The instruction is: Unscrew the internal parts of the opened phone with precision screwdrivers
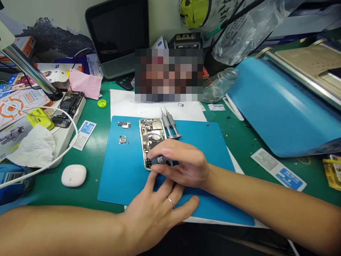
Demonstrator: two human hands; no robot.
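Note:
An opened phone (pixel 150 137) lies face down on a blue work mat (pixel 119 170), its circuit boards bare. My right hand (pixel 183 163) is closed round a small grey screwdriver (pixel 160 159) and holds its tip at the phone's lower end. My left hand (pixel 160 209) lies flat on the mat just below the phone, fingers stretched out toward its bottom edge, a ring on one finger. Two more grey screwdrivers (pixel 169 124) lie beside the phone's upper right. Small metal parts (pixel 124 124) sit on the mat to the left.
A white mouse (pixel 74 175) and a white cable (pixel 39 167) lie at the left, by another dismantled phone (pixel 69 102). A tablet (pixel 118 35) stands behind. A glass jar (pixel 220 84) and a large blue sheet (pixel 277 106) fill the right side of the green table.

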